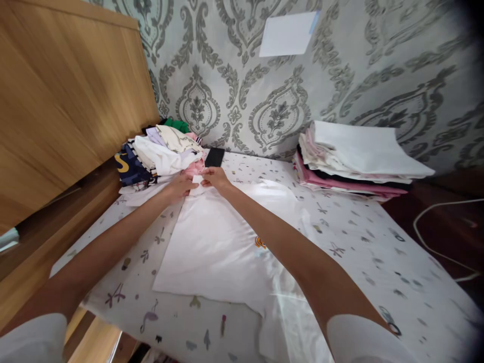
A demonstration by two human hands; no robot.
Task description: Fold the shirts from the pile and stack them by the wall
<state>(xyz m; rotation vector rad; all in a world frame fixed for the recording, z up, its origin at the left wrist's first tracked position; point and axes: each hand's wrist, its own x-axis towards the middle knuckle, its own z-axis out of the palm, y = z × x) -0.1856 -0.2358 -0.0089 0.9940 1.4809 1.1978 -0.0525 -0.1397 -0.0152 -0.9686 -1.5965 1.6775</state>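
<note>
A white shirt (212, 242) with a small orange fish print lies spread over the patterned cloth. At its far left corner, my left hand (183, 185) pinches a small white flap of the fabric from the left side. My right hand (216, 177) grips the same flap from the right, fingers closed and pointing left. The fingertips of both hands are a short gap apart, with the flap showing between them. My right forearm crosses over the shirt and hides part of it. Just beyond the hands lies a flat black rectangular object (214, 157).
A loose heap of mixed clothes (162, 154) sits at the back left, beside a wooden cabinet (71, 96). At the back right stands a neat stack of folded clothes (355, 156). A white cable (419, 237) loops at the right. The patterned cloth (363, 282) covers the work surface.
</note>
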